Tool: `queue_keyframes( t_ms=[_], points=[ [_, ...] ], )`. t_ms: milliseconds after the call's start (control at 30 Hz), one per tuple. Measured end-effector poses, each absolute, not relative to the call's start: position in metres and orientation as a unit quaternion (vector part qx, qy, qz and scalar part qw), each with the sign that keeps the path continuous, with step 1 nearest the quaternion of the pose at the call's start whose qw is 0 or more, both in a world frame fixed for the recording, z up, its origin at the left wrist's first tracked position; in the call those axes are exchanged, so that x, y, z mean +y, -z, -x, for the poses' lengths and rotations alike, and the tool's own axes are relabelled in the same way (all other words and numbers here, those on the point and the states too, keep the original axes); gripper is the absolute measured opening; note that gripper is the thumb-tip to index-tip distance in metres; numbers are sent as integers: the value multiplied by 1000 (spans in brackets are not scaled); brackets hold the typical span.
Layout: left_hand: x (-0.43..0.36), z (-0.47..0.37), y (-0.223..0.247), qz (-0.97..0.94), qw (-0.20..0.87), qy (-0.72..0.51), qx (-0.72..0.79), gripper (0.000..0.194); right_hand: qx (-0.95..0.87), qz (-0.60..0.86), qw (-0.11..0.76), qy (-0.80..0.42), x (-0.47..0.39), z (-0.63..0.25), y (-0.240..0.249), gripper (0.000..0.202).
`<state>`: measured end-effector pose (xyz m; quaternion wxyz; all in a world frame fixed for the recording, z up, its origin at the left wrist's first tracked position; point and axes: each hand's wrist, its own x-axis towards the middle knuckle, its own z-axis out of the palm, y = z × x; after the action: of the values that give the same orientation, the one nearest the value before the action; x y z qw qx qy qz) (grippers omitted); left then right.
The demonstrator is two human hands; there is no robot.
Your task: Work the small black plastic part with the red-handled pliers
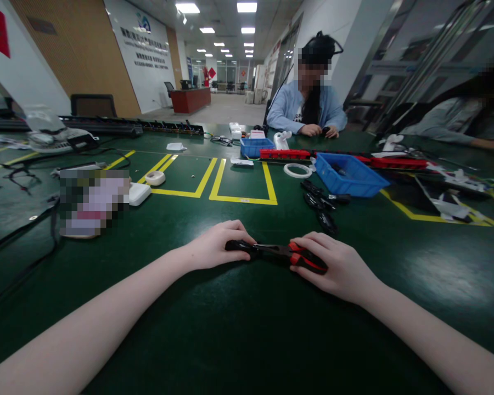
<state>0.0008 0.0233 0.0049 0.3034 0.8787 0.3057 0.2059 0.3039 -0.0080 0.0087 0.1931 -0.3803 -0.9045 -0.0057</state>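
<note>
My left hand (226,244) pinches a small black part (236,246) just above the green table (230,329). From the right, my right hand (333,263) is closed round the red and black handles of a pair of pliers (308,260). The metal jaws point left and reach the right end of the black part, near my left fingertips. Whether the jaws grip it is too small to tell. Several loose black parts (323,206) lie in a pile on the table beyond my right hand.
A blue bin (348,175) stands behind the pile, with a white ring (297,170) to its left. Farther back are a smaller blue bin (256,147) and a red strip (286,154). A white box (138,193) lies at left. A person (308,104) sits across the table.
</note>
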Motion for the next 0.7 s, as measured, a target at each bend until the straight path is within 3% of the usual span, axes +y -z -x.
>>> queue_keyframes(
  t_ms=[433, 700],
  points=[
    [19, -4, -6, -895, 238, -205, 316, 41, -893, 399, 206, -13, -6, -308, -5, 36],
    [18, -6, -6, -912, 196, -192, 304, 33, -902, 382, 200, 19, -7, -306, -4, 38]
  ],
)
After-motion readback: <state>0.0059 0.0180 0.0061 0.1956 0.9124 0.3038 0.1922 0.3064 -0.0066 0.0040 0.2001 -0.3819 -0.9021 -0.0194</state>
